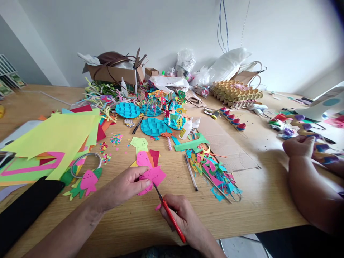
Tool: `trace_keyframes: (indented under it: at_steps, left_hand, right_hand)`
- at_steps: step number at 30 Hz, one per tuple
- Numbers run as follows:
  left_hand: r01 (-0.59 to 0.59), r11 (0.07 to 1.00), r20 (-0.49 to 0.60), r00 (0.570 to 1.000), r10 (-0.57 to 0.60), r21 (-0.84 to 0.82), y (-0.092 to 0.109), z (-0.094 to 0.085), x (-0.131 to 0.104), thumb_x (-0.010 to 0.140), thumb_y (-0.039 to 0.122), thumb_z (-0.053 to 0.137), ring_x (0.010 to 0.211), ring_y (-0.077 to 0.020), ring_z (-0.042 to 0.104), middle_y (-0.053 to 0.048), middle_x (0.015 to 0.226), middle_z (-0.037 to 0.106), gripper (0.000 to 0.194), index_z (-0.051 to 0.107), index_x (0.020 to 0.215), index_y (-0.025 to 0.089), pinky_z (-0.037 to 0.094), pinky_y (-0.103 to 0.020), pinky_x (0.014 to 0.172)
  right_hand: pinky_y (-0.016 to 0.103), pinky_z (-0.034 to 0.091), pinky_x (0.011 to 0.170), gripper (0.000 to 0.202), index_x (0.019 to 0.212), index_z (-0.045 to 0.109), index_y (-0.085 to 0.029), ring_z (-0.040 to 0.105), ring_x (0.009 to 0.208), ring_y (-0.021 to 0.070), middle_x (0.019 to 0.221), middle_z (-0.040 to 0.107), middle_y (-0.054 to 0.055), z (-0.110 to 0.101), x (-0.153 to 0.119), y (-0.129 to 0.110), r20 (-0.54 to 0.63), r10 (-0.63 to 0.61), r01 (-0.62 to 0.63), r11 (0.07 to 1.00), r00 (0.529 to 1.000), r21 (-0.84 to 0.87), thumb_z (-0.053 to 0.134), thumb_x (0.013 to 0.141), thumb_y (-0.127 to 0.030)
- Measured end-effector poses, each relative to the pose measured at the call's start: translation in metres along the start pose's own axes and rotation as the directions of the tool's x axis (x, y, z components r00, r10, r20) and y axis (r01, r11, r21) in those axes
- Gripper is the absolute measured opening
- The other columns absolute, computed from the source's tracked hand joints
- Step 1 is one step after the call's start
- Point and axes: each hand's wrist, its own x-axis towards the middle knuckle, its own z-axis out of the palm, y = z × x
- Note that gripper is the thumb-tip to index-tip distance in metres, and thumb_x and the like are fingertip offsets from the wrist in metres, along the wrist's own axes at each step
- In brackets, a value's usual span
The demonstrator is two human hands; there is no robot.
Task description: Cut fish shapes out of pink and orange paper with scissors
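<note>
My left hand pinches a pink paper piece with a shape drawn on it. Red-handled scissors are gripped in my right hand, their blades at the lower edge of the pink paper. Just beyond lie a pink fish outline, a light green paper with a drawn fish, and a dark red piece. Cut-out fish in pink and green lie at the left, partly under a ring of tape.
Yellow sheets are stacked at the left. Paper scraps and a pen lie right of centre, near cardboard. Glue bottles stand behind. Another person's hand holds painted egg-carton pieces at the right.
</note>
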Motion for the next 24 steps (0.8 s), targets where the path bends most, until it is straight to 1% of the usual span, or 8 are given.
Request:
trace_keyframes:
  at_steps: [4, 11, 15, 20, 24]
  left_hand:
    - [-0.01, 1.0, -0.013, 1.0, 0.01, 0.027, 0.0, -0.0002, 0.0002, 0.08, 0.032, 0.049, 0.064, -0.0136, 0.046, 0.003, 0.065, 0.05, 0.018, 0.06, 0.077, 0.018, 0.038, -0.022, 0.059]
    - [-0.024, 0.999, -0.037, 0.999, 0.026, 0.031, -0.0062, -0.0013, 0.0014, 0.079, 0.035, 0.052, 0.067, -0.0146, 0.048, 0.003, 0.065, 0.052, 0.019, 0.057, 0.069, 0.019, 0.04, -0.022, 0.061]
    - [-0.013, 0.999, -0.049, 0.999, 0.015, 0.03, -0.0078, -0.0015, 0.0022, 0.078, 0.036, 0.053, 0.068, -0.0154, 0.048, 0.003, 0.062, 0.051, 0.018, 0.058, 0.07, 0.02, 0.039, -0.022, 0.059]
    - [0.005, 1.0, -0.029, 1.0, -0.004, 0.01, -0.0055, -0.0014, 0.0037, 0.079, 0.033, 0.052, 0.065, -0.0136, 0.043, 0.004, 0.065, 0.048, 0.017, 0.057, 0.073, 0.019, 0.035, -0.022, 0.057]
    - [-0.02, 0.999, 0.007, 1.0, 0.02, -0.025, -0.0051, -0.0011, 0.0056, 0.082, 0.033, 0.047, 0.058, -0.0113, 0.036, 0.005, 0.061, 0.042, 0.02, 0.054, 0.072, 0.018, 0.029, -0.022, 0.052]
  right_hand:
    - [0.021, 0.025, 0.048, 0.033, 0.059, 0.038, -0.018, 0.032, 0.052, 0.0091, 0.055, 0.034, -0.006, -0.0007, -0.0004, -0.0006, 0.001, -0.009, 0.009, 1.0, 1.0, -0.005, 0.043, 0.089, -0.028]
    - [0.021, 0.023, 0.047, 0.033, 0.059, 0.036, -0.018, 0.03, 0.052, 0.0088, 0.056, 0.032, -0.006, -0.0009, -0.0005, -0.002, 0.011, -0.017, 0.017, 1.0, 1.0, 0.003, 0.042, 0.09, -0.029]
    - [0.022, 0.023, 0.047, 0.034, 0.059, 0.034, -0.019, 0.029, 0.052, 0.0088, 0.056, 0.031, -0.006, -0.0014, -0.0007, -0.001, 0.015, -0.017, 0.017, 1.0, 1.0, -0.011, 0.041, 0.09, -0.031]
    - [0.022, 0.022, 0.046, 0.036, 0.058, 0.033, -0.019, 0.028, 0.051, 0.0086, 0.055, 0.03, -0.006, -0.0029, 0.0008, -0.0004, 0.018, -0.018, 0.018, 1.0, 1.0, -0.014, 0.042, 0.09, -0.033]
    - [0.022, 0.022, 0.046, 0.035, 0.058, 0.033, -0.018, 0.029, 0.051, 0.0085, 0.055, 0.031, -0.006, -0.002, 0.0018, 0.0005, -0.002, -0.012, 0.012, 1.0, 1.0, 0.004, 0.042, 0.089, -0.031]
